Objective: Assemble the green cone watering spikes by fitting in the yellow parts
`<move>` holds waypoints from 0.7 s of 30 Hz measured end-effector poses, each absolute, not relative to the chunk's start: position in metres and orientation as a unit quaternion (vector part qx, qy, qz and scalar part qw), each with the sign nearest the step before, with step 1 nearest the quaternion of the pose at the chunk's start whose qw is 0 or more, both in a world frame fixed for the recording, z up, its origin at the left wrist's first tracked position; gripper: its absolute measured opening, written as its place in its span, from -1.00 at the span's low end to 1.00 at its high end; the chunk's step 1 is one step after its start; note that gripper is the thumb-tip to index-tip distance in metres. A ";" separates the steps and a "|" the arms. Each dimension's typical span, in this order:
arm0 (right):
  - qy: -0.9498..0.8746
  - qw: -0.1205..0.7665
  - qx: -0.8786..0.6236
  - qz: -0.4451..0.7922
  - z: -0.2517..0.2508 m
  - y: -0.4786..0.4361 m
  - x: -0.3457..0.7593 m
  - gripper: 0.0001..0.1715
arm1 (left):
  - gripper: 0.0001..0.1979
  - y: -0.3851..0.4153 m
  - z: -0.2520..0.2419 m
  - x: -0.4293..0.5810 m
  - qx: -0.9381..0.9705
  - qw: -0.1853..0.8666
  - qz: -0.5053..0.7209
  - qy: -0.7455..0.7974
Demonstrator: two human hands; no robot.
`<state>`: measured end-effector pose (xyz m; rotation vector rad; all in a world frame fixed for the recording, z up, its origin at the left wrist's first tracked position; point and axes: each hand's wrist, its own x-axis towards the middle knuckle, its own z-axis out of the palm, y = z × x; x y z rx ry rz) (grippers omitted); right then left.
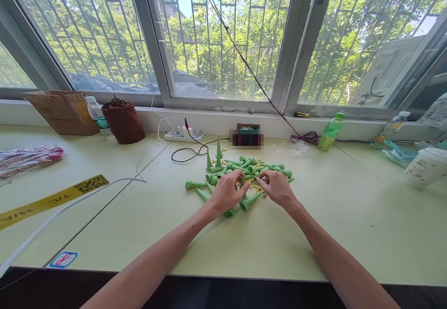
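Note:
A pile of green hollow plastic cone spikes (249, 202) lies mid-table, with small yellow plastic pieces (257, 189) scattered among them. At the near left side of the pile, my left hand (226, 191) has its thumb and fingers closed around a green spike (242, 181). My right hand (276, 187) is just to the right, thumb and index finger pinched together close to that spike. What sits in this pinch is too small to make out. Two green spikes (219, 153) stand upright behind the left hand, points up.
Behind the pile are a power strip (183, 134), a black cable (188, 155) and a small box (246, 136) with a blurred front. A green bottle (330, 132) and white cup (426, 168) stand right. Leftward are a brown bag (123, 120), a cardboard box (63, 113) and a white cable (104, 185).

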<state>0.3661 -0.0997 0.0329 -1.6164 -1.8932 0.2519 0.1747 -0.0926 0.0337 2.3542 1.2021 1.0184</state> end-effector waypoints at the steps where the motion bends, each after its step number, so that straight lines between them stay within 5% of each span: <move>1: -0.714 0.335 -0.606 0.104 0.032 -0.100 0.366 -0.84 | -0.81 -0.092 0.033 0.175 0.822 0.157 0.350 0.421; 16: -0.688 0.429 -0.544 0.217 0.021 -0.095 0.363 -0.79 | -0.83 -0.088 0.031 0.175 0.811 0.224 0.360 0.403; 21: -0.705 0.435 -0.529 0.182 0.025 -0.098 0.361 -0.82 | -0.73 -0.083 0.033 0.174 0.739 0.326 0.427 0.407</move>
